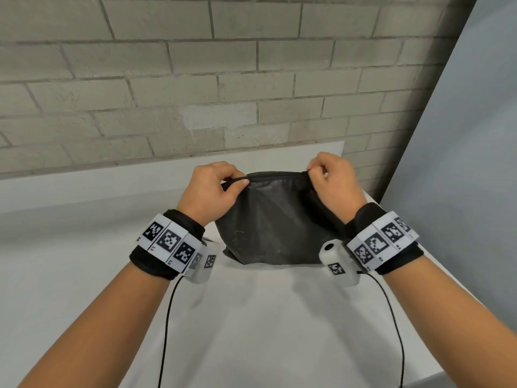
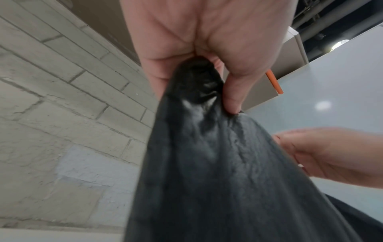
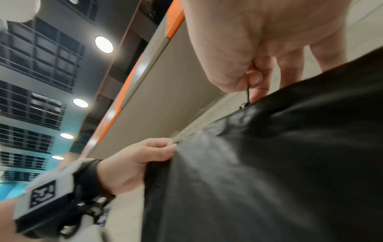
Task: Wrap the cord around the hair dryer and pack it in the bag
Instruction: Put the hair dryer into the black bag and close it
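Observation:
A black fabric bag (image 1: 268,219) stands on the white table (image 1: 251,317), bulging, its top edge pulled taut between both hands. My left hand (image 1: 232,182) pinches the bag's left top corner (image 2: 196,85). My right hand (image 1: 312,170) pinches the small zipper pull (image 3: 247,93) at the right end of the top edge. In the right wrist view the zip line (image 3: 207,127) runs from the pull toward my left hand (image 3: 163,150). No hair dryer or cord is visible; whether they are inside the bag is hidden.
A grey brick wall (image 1: 195,79) rises just behind the table. A pale panel (image 1: 461,135) stands at the right. The table's right edge (image 1: 419,247) lies close to my right wrist. Thin black cables (image 1: 167,317) hang from both wristbands.

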The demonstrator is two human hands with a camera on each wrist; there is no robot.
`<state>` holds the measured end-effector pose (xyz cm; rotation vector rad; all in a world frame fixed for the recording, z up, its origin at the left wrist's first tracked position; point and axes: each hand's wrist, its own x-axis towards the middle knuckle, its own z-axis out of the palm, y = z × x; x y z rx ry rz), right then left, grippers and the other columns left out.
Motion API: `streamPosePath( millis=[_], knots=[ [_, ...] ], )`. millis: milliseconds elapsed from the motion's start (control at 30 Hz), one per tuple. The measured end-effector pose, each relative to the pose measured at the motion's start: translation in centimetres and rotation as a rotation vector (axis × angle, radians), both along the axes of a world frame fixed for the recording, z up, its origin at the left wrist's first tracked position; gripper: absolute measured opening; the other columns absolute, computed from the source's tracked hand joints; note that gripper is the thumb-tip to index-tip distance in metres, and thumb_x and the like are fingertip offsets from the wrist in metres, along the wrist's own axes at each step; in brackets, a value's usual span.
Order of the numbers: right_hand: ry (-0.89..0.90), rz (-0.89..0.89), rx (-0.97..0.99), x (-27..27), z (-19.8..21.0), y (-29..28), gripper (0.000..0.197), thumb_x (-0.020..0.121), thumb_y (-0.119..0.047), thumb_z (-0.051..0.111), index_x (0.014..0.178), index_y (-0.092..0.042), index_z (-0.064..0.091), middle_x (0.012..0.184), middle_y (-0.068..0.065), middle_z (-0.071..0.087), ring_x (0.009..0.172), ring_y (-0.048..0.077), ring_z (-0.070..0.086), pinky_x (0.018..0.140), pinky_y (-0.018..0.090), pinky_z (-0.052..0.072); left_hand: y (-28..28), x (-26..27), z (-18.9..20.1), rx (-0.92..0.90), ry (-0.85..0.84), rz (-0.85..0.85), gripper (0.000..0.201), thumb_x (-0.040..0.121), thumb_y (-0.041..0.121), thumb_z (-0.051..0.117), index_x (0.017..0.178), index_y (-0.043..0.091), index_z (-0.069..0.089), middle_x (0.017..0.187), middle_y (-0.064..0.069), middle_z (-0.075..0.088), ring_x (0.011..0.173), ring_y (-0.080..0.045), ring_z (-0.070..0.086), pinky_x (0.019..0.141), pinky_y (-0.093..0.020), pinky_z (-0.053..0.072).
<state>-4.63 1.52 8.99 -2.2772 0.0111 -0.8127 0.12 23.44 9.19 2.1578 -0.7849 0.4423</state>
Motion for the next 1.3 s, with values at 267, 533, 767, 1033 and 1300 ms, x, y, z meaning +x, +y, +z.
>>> streamPosePath(
  millis=[267,533,767,1033,1300],
  knots=[
    [0.426,-0.319,-0.016,-0.5,-5.3,-9.1,0.024,0.085,-0.005,0.041,0.069,0.003,0.056,0.074,0.021,0.057,0.075,0.035,0.054,0.068,0.034,0.042,0.3,0.6,0.0,-0.009,0.041,-0.018,0.009,0.083,0.013,0.062,0.082,0.007,0.068,0.084,-0.003,0.067,0.08,-0.013,0.058,0.072,0.001,0.037],
    [0.231,-0.263,0.423,-0.9,-4.7,-9.4,0.036,0.091,-0.009,0.033,0.056,-0.018,0.035,0.077,0.015,0.051,0.078,0.029,0.057,0.059,0.028,0.04,0.5,1.1,-0.8,-0.013,0.069,-0.003,0.007,0.084,0.016,0.059,0.085,0.009,0.062,0.094,-0.009,0.065,0.089,-0.023,0.059,0.077,-0.025,0.043],
    [-0.031,-0.137,0.825,-0.8,-0.5,-9.2,0.031,0.093,-0.006,0.031,0.064,-0.016,0.039,0.072,0.003,0.049,0.066,0.017,0.058,0.049,0.029,0.05,2.0,1.3,-2.1,-0.148,0.22,-0.091,0.053,0.083,0.002,0.058,0.106,0.046,0.04,0.092,0.009,0.057,0.077,-0.01,0.06,0.066,-0.011,0.047],
    [0.016,-0.154,0.646,-0.2,-1.1,-9.5,0.02,0.085,-0.022,0.031,0.066,-0.022,0.036,0.07,0.0,0.039,0.067,0.015,0.042,0.054,0.027,0.04,2.9,1.8,-4.6,-0.395,0.346,-0.18,0.07,0.08,-0.023,0.039,0.04,0.029,0.064,0.089,0.002,0.058,0.076,0.009,0.059,0.07,-0.004,0.042],
    [0.181,0.176,0.215,-1.4,-1.2,-9.3,0.062,0.068,0.028,0.034,0.064,-0.032,0.047,0.079,-0.007,0.042,0.071,-0.001,0.043,0.067,0.014,0.036,2.7,1.1,-4.7,-0.354,0.488,-0.253,0.076,0.077,-0.026,0.031,0.05,0.033,0.071,0.061,0.02,0.068,0.057,0.005,0.056,0.052,-0.004,0.037]
  ],
)
